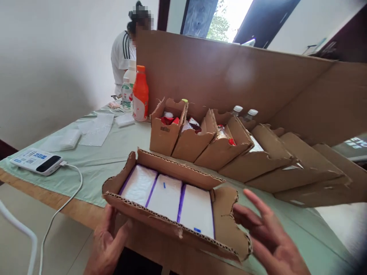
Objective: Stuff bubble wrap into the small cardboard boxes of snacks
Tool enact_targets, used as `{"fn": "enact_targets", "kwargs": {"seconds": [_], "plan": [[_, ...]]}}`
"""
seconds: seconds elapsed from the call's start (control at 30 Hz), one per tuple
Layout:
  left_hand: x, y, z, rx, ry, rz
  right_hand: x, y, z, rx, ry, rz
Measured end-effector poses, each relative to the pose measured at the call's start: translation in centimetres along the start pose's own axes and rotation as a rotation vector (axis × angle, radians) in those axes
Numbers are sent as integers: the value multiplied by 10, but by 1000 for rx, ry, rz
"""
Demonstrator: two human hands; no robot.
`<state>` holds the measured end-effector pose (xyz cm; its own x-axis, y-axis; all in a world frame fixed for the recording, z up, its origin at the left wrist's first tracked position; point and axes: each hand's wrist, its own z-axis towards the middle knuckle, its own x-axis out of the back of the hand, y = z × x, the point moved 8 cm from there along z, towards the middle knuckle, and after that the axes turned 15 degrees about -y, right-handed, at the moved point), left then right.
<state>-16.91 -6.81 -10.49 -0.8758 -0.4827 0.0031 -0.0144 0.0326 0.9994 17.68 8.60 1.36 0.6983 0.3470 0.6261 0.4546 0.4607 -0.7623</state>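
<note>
A shallow torn cardboard tray sits at the near table edge, holding three white packets with purple edges side by side. My left hand grips the tray's near left wall from below, thumb up on the cardboard. My right hand hovers at the tray's right end, fingers spread, fingertips close to the torn cardboard flap, holding nothing.
A row of open cardboard boxes with packets and bottles stands behind the tray, before a tall cardboard wall. An orange bottle and clear bottles stand far left. A white device with cable lies left. A person stands beyond.
</note>
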Motion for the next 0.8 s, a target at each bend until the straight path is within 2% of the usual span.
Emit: {"fn": "enact_targets", "kwargs": {"seconds": [0.1, 0.17, 0.2, 0.27, 0.37, 0.43, 0.5, 0.57, 0.67, 0.73, 0.8], "plan": [[-1, -4, 0, 13, -34, 34, -54, 10, -27, 27, -126, -116], [-6, 1, 7, -25, -40, 38, -82, 14, -26, -37, -109, -177], [-13, 5, 14, -54, -40, 35, -88, 16, -20, -76, -67, -183], [-37, 17, 33, -107, -67, 28, -83, 20, -2, -126, 34, -159], [-94, 37, 73, -176, -215, 27, -46, 34, 26, -160, 169, -79], [-128, 45, 97, -221, -323, 55, -23, 53, 38, -201, 210, -53], [-143, 43, 109, -241, -344, 109, -14, 75, 39, -241, 201, -73], [-137, 29, 106, -204, -299, 177, -19, 94, 30, -226, 178, -154], [-113, 2, 78, -143, -259, 325, -33, 110, 6, -138, 193, -308], [-104, -3, 54, -204, -296, 445, -39, 112, -7, -77, 200, -367], [-106, 3, 35, -330, -365, 534, -41, 109, -11, -5, 184, -392]]}}
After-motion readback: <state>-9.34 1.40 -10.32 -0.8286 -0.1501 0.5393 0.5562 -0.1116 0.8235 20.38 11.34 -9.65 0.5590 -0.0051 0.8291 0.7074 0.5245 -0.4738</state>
